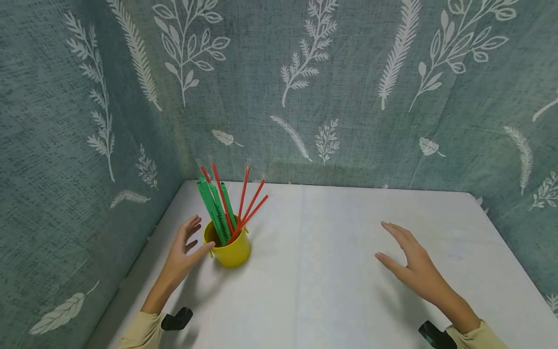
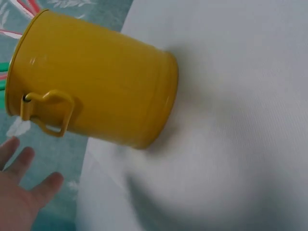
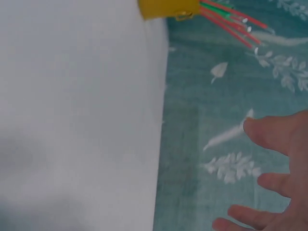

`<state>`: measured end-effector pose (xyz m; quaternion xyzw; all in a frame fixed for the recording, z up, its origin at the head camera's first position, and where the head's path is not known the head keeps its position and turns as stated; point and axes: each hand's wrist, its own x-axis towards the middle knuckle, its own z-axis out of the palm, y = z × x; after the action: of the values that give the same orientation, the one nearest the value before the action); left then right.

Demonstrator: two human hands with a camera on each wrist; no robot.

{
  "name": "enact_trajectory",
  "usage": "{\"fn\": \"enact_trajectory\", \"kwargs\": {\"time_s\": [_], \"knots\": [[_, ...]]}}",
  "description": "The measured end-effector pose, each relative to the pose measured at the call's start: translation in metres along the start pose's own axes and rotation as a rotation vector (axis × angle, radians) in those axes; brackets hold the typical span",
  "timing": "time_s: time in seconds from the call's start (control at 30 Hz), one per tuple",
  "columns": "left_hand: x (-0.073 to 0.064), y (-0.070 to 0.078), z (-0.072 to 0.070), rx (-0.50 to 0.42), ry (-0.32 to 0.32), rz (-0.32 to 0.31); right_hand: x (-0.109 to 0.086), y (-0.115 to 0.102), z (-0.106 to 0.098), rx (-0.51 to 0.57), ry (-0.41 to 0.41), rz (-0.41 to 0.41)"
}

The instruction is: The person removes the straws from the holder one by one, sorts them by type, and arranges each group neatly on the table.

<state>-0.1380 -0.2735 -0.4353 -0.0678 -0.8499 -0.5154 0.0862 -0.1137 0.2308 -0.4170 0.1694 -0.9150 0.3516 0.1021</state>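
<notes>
A small yellow bucket [image 1: 233, 254] with a side handle [image 2: 53, 113] stands on the left part of the table. Long green flat packets [image 1: 214, 213] and several thin red sticks [image 1: 244, 194] with clear tips lean out of its mouth. My left hand [image 1: 183, 254] hovers at the bucket's left side, fingers spread and the thumb tip right by the rim; it holds nothing. Over the right part of the table, well apart from the bucket, is my right hand [image 1: 414, 264], its fingers extended and thumb apart, with nothing in it.
The white tabletop [image 1: 331, 271] runs back to a green leaf-patterned cloth wall [image 1: 261, 97], which also closes off the left side. Dark wrist-worn devices [image 1: 177, 319] show at both cuffs. Soft shadows lie beneath each hand.
</notes>
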Motion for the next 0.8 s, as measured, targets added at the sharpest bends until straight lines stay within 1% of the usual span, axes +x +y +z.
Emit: {"fn": "enact_trajectory", "kwargs": {"time_s": [0.2, 0.5, 0.63, 0.8], "knots": [[0.008, -0.002, 0.009, -0.064, -0.027, 0.005, 0.018, -0.015, 0.01, 0.058, 0.004, -0.029], [0.014, -0.003, 0.016, -0.146, -0.083, -0.016, 0.041, -0.036, 0.029, 0.171, -0.03, -0.08], [0.015, -0.006, 0.022, -0.191, -0.097, -0.041, 0.049, -0.045, 0.041, 0.223, -0.055, -0.105], [0.011, -0.011, 0.028, -0.22, -0.089, -0.06, 0.058, -0.058, 0.054, 0.282, -0.094, -0.102]]}}
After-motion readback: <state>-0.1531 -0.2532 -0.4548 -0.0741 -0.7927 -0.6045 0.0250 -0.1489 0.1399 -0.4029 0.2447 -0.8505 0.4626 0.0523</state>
